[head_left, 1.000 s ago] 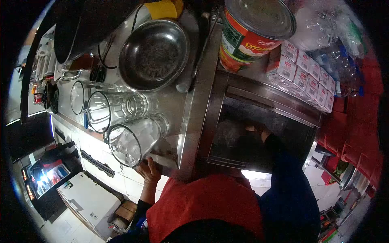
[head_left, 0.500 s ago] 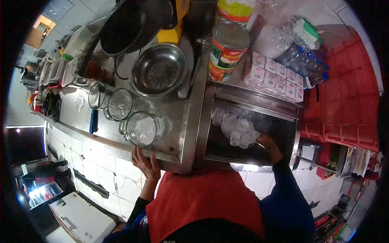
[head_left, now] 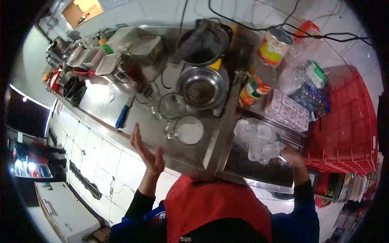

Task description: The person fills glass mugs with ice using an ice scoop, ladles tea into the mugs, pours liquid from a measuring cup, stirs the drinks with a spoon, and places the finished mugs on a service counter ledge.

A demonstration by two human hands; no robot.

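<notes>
We are noting strong fisheye distortion: the steel counter [head_left: 182, 156] is bowing and black is swallowing the corners. We are recording white glare on its left part, and the white tiles [head_left: 101, 152] are showing bright. At lower left, a lit display [head_left: 30, 169] is burning out. The recessed bin [head_left: 259, 185] is sitting dim; the ice [head_left: 259, 139] and left hand [head_left: 148, 153] are reading slightly soft.

Mugs [head_left: 189, 130] stand left of the ice [head_left: 260, 139], cartons [head_left: 287, 110] seemingly behind it.
</notes>
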